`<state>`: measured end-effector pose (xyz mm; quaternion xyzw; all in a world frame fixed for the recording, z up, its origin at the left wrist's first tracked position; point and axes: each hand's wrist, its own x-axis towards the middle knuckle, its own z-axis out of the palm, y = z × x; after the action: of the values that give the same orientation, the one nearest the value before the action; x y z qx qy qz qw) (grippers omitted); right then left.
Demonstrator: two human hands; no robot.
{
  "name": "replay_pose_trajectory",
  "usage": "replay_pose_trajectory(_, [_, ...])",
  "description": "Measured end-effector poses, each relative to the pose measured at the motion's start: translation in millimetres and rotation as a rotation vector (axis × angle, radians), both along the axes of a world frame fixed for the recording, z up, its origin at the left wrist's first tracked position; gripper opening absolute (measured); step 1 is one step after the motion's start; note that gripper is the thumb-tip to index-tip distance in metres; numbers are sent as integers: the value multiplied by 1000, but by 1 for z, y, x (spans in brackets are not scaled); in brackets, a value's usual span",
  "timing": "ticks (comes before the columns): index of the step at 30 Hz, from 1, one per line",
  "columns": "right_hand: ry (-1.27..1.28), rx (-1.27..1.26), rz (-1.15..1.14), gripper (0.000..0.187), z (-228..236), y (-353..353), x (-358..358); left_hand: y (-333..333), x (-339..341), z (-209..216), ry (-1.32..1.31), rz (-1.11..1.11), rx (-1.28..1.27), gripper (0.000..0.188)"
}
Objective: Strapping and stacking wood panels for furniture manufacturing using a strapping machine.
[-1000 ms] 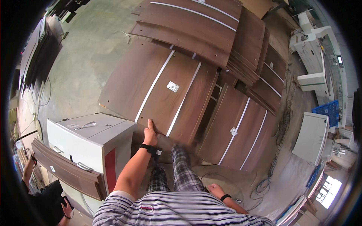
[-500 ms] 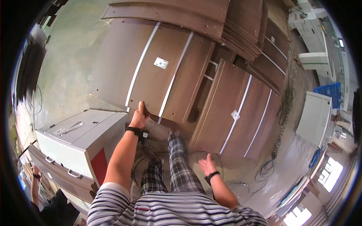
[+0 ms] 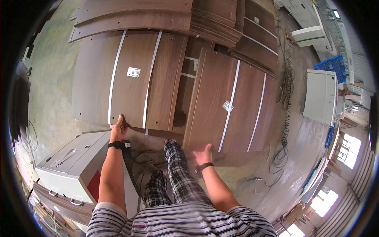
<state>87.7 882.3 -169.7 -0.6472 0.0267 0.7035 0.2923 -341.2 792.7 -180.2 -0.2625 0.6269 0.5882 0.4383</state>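
Landmark: the large brown panel stack (image 3: 130,79) with two pale strips running along its top sheet and a small white label (image 3: 134,72) between them.

Left hand (image 3: 117,129) is gripping the near edge of this stack, close to the left pale strip; the fingers are curling under the edge, thumb on top, so the hand is clamped on the board. A dark wristband is sitting on the left wrist.

Right hand (image 3: 204,153) is hanging to the right of the stack, fingers spread apart, holding nothing. It is hovering just at the near edge of a second brown panel stack (image 3: 229,102), which is lying immediately right of the landmark stack and is also carrying pale strips and a small label. Cannot tell whether the hand is touching that edge.

The landmark stack is lying flat and low over the concrete floor (image 3: 51,91), which is showing to its left. Beyond its far edge, further brown panels (image 3: 134,15) are lying stacked.

Near-left of the landmark stack, a grey cabinet-like machine (image 3: 75,166) with a red side panel is standing. Well right of it, past the second stack, cables (image 3: 284,98) are trailing over the floor, and a white machine housing (image 3: 321,96) is standing beyond them.

Person's legs in checked trousers (image 3: 177,173) are showing just near of the stack's near edge.
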Motion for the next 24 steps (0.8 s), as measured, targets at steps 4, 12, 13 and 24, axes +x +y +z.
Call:
replay_pose_trajectory(4, [-48, 12, -24, 83, 2, 14, -8, -8, 3, -5, -44, 80, 47, 119])
replay_pose_trajectory(12, [-85, 62, 9, 85, 0, 23, -9, -12, 12, -2, -41, -3, 105, 99])
replay_pose_trajectory(13, [-77, 94, 28, 82, -1, 24, -9, -17, 4, -10, -34, -35, 126, 97])
replay_pose_trajectory(24, [102, -71, 173, 102, 14, 79, 12, 6, 14, 7, 71, 26, 52, 76])
